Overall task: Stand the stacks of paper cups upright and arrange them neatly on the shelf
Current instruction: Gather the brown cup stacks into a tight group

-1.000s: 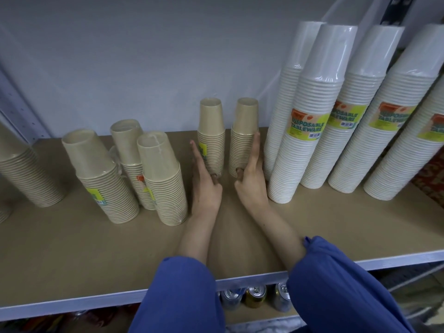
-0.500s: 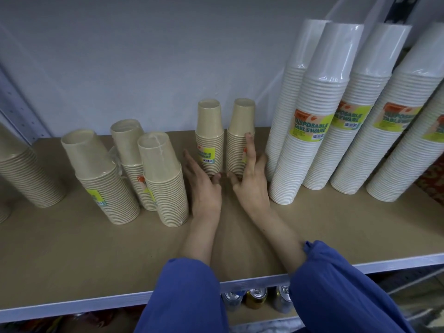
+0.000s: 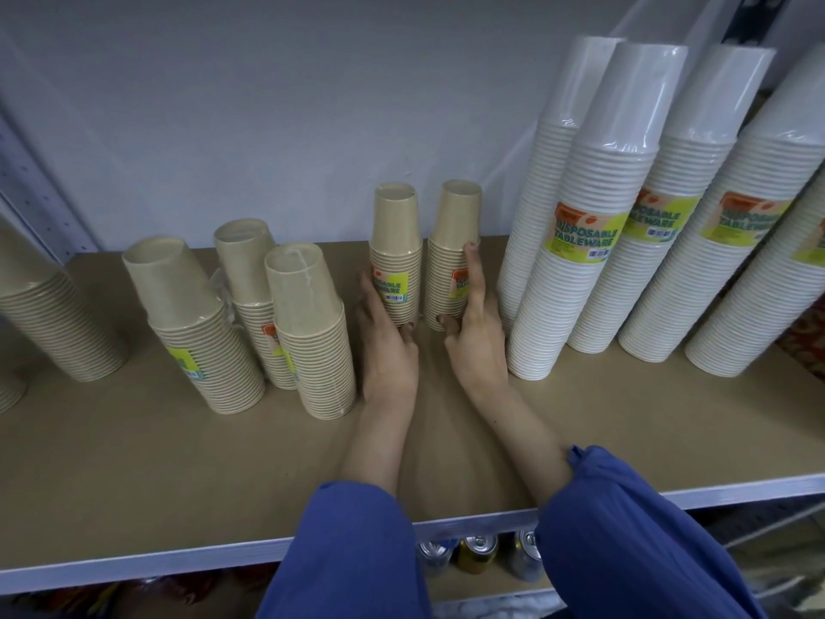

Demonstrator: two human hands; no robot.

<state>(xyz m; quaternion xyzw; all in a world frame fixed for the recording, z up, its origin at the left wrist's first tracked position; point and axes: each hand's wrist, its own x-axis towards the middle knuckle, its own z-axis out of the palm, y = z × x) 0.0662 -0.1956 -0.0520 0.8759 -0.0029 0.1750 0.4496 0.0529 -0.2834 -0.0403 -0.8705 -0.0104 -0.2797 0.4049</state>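
Beige board of the shelf (image 3: 134, 462) runs across the view, with a pale wall (image 3: 268, 105) behind it. On the right you have the tall white stacks (image 3: 593, 243), all standing on their bases and packed close to each other; they seem to lean, but this can be only the wide lens. On the left stand three wider brown stacks (image 3: 312, 332), upright but bunched, not in one line, and one more brown stack (image 3: 58, 319) is cut by the left edge.

Far in the middle are two small brown stacks (image 3: 395, 256), both upright and just beside each other, apart from the white ones. Your left hand (image 3: 388, 350) lies with straight fingers along the left side of the left one, thumb at its foot. Your right hand (image 3: 475, 346) touches the right one, one finger stretched up its side. Neither hand wraps around a stack.

I judge the standing-up part is done for everything in view, because no stack lies on its side. What remains is the neat arranging: close this pair into line, then perhaps straighten the bunched group on the left.
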